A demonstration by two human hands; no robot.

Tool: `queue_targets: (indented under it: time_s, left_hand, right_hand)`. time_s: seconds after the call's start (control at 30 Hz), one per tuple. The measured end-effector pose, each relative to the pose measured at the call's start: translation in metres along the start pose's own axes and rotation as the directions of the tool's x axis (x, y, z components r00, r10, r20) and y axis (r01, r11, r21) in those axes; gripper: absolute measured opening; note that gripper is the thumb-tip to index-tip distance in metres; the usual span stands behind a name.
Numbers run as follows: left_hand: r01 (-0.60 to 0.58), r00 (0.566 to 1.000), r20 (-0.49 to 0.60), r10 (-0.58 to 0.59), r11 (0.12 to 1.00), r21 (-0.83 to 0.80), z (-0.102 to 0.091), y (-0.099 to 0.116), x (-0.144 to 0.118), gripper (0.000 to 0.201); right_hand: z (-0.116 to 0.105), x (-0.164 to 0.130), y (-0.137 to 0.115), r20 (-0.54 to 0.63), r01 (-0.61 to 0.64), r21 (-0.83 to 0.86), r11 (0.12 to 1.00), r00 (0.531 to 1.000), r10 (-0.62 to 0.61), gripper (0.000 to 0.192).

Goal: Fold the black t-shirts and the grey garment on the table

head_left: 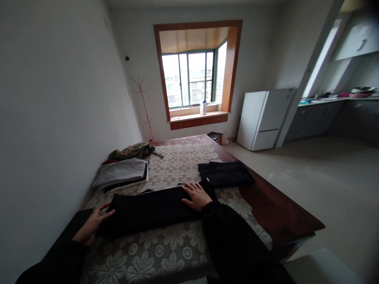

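Observation:
A long folded piece of black clothing (148,211), perhaps trousers, lies across the lace-patterned tablecloth (173,236) in front of me. My right hand (197,196) rests flat on the garment's right part, palm down with fingers spread. At the garment's left end is my left hand (93,225), its visible fingers apart and touching the edge; some fingers are hidden behind the hand. A small white tag (207,180) shows at the garment's upper right corner.
Folded grey clothing (121,173) lies on darker pieces at left, with a camouflage-patterned item (133,150) behind. More folded dark clothing (226,173) lies at right. The dark red wooden tabletop (275,209) shows beyond the cloth. A white wall (59,98) borders the left; a fridge (263,118) stands beyond.

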State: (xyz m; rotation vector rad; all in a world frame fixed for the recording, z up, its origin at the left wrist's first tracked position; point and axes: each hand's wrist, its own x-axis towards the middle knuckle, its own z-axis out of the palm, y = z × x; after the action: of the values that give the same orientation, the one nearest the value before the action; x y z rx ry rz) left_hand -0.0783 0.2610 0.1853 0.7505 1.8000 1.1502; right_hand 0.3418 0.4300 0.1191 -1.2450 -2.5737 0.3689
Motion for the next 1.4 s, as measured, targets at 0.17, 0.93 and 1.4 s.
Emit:
queue_targets:
  time_s: [0.17, 0.93, 1.4]
  left_hand:
    - [0.012, 0.997, 0.072, -0.010, 0.999, -0.031, 0.004, 0.009, -0.013, 0.095]
    - [-0.135, 0.991, 0.061, 0.123, 0.953, 0.270, -0.041, 0.015, 0.018, 0.066]
    - [-0.233, 0.945, 0.236, 0.227, 0.973, -0.003, 0.011, 0.129, -0.027, 0.065]
  right_hand:
    - [0.003, 0.000, 0.003, -0.029, 0.015, 0.038, 0.999, 0.999, -0.014, 0.072]
    - [-0.029, -0.003, 0.010, -0.394, 0.160, 0.532, 0.832, 0.916, 0.076, 0.029]
    - [-0.036, -0.009, -0.013, 0.170, -0.174, 0.984, -0.039, 0.981, -0.090, 0.076]
